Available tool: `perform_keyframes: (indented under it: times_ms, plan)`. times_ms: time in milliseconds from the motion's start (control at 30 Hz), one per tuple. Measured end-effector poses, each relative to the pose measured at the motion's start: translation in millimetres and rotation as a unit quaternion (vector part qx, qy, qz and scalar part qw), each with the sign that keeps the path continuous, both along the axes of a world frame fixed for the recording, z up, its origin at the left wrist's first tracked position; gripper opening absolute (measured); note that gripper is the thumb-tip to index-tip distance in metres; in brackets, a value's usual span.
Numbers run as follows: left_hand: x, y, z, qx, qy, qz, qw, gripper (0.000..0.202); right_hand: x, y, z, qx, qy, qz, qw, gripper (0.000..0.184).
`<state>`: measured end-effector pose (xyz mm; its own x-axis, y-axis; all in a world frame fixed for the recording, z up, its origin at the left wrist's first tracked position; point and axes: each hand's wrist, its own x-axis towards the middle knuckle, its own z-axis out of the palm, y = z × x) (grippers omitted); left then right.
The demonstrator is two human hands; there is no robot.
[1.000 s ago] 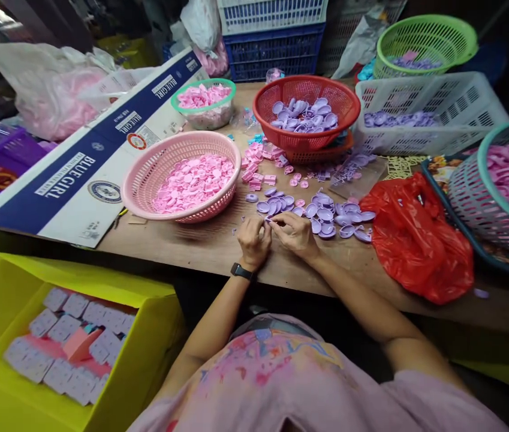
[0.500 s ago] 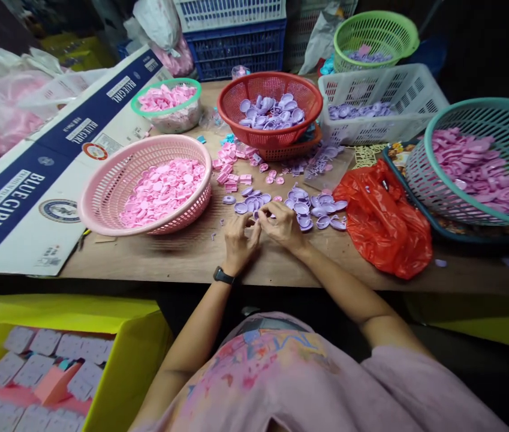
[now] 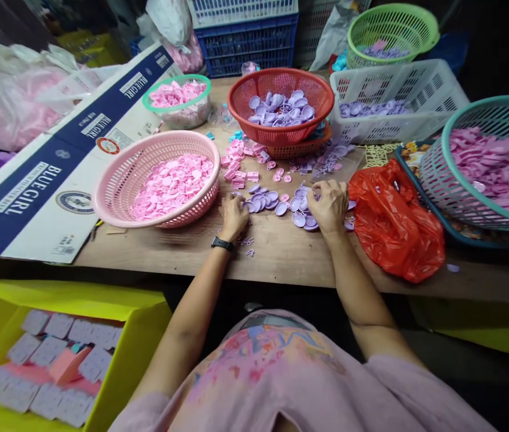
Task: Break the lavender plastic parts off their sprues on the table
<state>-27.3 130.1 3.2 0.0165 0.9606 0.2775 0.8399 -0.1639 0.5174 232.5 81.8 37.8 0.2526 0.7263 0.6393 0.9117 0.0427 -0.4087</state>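
On the wooden table, my left hand [image 3: 235, 217], with a dark watch at its wrist, rests beside a small group of purple oval plastic pieces [image 3: 261, 200]. Its fingers are curled, and what they hold, if anything, is hidden. My right hand [image 3: 330, 206] is over the right part of a larger pile of similar purple pieces [image 3: 299, 217]. Thumb and fingers bend together there, covering whatever is between them. Tiny purple bits [image 3: 249, 242] lie just right of my left wrist.
A pink basket [image 3: 101, 195] of pink parts stands left. Behind are a red basket [image 3: 236, 111] of purple pieces and a white crate [image 3: 434, 117]. A red plastic bag [image 3: 398, 228] and a teal basket [image 3: 434, 180] sit right. Below left is a yellow box [image 3: 141, 336].
My hands were together at the middle and have parted: the left moved to the left-hand purple group, the right to the right-hand pile. The camera view has shifted slightly.
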Motion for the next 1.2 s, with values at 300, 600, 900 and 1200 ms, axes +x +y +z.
perform_keyframes:
  times_ms: [300, 600, 900, 1200]
  plan:
    - [-16.4, -19.9, 16.0, 0.084, -0.166, 0.023, 0.982, 0.01, -70.0, -13.5, -17.5, -0.084, -0.003, 0.387, 0.918, 0.013]
    - [-29.2, -50.8, 12.8, 0.082, -0.246, 0.071, 0.963, 0.012, -96.3, -22.4, -35.4, -0.15, 0.002, 0.528, 0.836, 0.015]
    - [-21.3, -55.0, -1.7, 0.11, -0.264, 0.07, 0.956, 0.014, -93.8, -24.6, -32.0, -0.167, 0.004, 0.54, 0.825, 0.01]
    - [-22.9, -58.1, -5.1, 0.093, -0.277, 0.053, 0.955, 0.014, -83.5, -19.3, -29.8, -0.175, 0.025, 0.479, 0.86, 0.01]
